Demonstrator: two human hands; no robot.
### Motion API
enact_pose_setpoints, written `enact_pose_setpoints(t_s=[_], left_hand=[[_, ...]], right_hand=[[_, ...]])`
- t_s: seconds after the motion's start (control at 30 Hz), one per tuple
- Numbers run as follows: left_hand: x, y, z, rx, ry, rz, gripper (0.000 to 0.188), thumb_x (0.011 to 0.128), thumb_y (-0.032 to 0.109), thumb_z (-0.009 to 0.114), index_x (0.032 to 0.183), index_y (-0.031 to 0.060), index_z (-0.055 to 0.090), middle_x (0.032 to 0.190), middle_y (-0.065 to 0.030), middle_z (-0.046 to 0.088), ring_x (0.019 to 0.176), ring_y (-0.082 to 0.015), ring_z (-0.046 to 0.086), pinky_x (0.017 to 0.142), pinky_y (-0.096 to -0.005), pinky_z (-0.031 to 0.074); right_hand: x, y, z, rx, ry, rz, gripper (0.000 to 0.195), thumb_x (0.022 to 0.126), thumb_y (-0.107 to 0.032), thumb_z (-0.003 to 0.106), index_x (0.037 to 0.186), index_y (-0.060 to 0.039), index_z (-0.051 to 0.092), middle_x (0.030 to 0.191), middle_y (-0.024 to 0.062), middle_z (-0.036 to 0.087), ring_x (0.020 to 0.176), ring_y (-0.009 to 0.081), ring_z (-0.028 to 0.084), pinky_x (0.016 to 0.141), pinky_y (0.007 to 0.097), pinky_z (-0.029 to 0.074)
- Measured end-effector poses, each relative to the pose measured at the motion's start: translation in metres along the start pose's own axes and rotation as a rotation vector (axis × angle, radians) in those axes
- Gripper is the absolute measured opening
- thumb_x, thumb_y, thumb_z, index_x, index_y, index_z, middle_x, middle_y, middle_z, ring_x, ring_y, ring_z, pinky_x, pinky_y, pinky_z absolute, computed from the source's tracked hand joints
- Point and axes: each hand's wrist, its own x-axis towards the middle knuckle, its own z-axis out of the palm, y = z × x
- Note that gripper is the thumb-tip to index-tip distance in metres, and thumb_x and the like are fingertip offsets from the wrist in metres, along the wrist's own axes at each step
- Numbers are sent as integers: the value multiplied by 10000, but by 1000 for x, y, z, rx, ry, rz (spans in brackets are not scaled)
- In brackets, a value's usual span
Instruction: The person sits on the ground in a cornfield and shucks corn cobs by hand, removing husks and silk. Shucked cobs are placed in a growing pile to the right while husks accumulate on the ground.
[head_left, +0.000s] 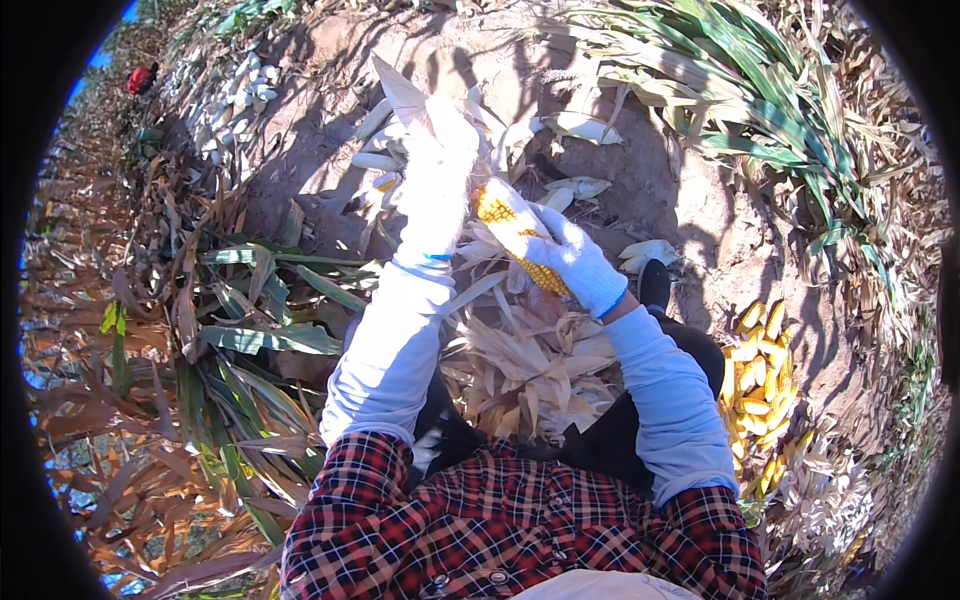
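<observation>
My right hand, in a white knit glove with a blue cuff edge, grips a yellow corn cob. Bare kernels show at both ends of the cob, on either side of the fingers. Just up and left of it, my left hand is gloved too and washed out by sunlight. A pale dry corn husk sticks up from its fingers; the glare hides the exact grip. Below both hands, between my legs, lies a heap of stripped husks.
Husked yellow cobs are piled at my right. Unhusked ears lie on the dirt ahead, with more pale ears at the far left. Cut corn stalks spread at the upper right; leafy stalks crowd my left side.
</observation>
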Motion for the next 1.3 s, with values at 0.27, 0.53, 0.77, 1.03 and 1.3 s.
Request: enact_pose_setpoints(t_s=[0.27, 0.53, 0.77, 1.03, 1.3], left_hand=[[-1, 31, 26, 287, -346, 38, 405, 883, 176, 796, 1225, 18, 648, 1072, -97, 669, 999, -156, 623, 842, -332, 525], [16, 4, -23, 584, -448, -166, 374, 882, 217, 809, 1172, 19, 681, 1073, -105, 663, 997, -169, 622, 855, -331, 515], [-5, 23, 24, 358, -306, -34, 234, 918, 196, 787, 1061, 15, 743, 1069, -130, 702, 954, -146, 639, 849, -341, 525], [2, -10, 27, 249, -42, -61, 364, 980, 249, 732, 1240, 0, 679, 1096, -74, 710, 956, -109, 634, 818, -288, 528], [11, 8, 54, -13, 128, 78, 250, 1042, 174, 638, 1206, -13, 641, 1000, -65, 663, 837, -134, 594, 711, -296, 505]], right_hand=[[-4, 3, -10, -15, 130, -32, 685, 941, -326, 754, 1491, -9, 497, 1321, 110, 641, 1180, 177, 602, 1003, 313, 497], [-6, -5, -12, 32, 129, -4, 683, 953, -318, 743, 1498, -3, 476, 1293, 111, 621, 1047, 161, 641, 858, 290, 553], [-12, -15, -9, -59, 123, 48, 724, 911, -358, 782, 1483, -13, 503, 1296, 124, 652, 1135, 174, 625, 960, 311, 518], [-8, -7, 8, -293, 102, 40, 800, 915, -401, 767, 1541, -34, 430, 1340, 169, 632, 1188, 225, 628, 994, 340, 512], [-10, -7, 16, -463, 188, -13, 832, 893, -432, 773, 1538, -36, 427, 1302, 190, 650, 1154, 247, 656, 957, 363, 537]])
